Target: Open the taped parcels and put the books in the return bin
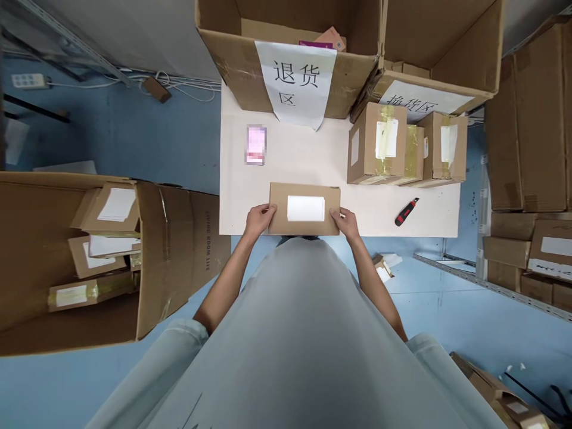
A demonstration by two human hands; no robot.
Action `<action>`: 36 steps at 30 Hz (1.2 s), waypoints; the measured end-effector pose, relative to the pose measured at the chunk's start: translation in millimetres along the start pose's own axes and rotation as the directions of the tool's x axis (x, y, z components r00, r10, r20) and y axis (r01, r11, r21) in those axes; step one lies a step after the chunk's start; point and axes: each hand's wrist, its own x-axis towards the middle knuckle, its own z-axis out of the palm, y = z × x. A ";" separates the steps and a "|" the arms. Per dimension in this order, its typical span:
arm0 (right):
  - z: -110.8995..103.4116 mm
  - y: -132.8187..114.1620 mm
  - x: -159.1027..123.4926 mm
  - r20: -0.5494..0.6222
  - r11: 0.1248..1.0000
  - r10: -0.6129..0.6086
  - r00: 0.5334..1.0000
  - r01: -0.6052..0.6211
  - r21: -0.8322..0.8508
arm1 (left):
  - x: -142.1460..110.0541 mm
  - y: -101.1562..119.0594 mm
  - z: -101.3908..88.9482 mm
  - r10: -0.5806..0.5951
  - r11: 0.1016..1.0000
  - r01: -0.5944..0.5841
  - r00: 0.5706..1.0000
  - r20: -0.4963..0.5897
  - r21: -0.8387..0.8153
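Observation:
A small brown cardboard box [279,225] with a white label [306,208] on its upper face is at the table's front edge, close to my body. My left hand [260,219] grips its left end, thumb on the top face. At the opposite end, my right hand [345,222] pinches the right edge in the same way. The fingers under the box are hidden. A red and black box cutter [406,212] lies on the white table [295,156] to the right of my right hand. Further back on the left is a pink, pixelated phone-sized item [255,145].
Two large open cartons [357,89] with paper signs stand along the table's back. Several taped parcels [375,143] are grouped at the back right. On my left, a big open carton [179,238] holds labelled parcels [114,208]. Stacked boxes [531,119] fill the right side.

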 end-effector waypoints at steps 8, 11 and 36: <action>9.4 10.5 -27.2 -0.082 0.997 0.051 0.995 -0.046 0.064 | -24.8 -24.8 3.2 -0.083 0.994 0.079 0.995 -0.053 -0.077; 4.4 14.6 -32.0 -0.157 0.997 0.033 0.987 -0.021 0.077 | -37.9 -19.0 5.9 -0.047 0.998 0.040 0.988 -0.145 -0.050; -46.7 46.0 -32.3 -0.222 0.988 0.153 0.963 -0.151 0.024 | -91.0 60.2 21.8 0.299 0.935 -0.311 0.950 0.093 0.172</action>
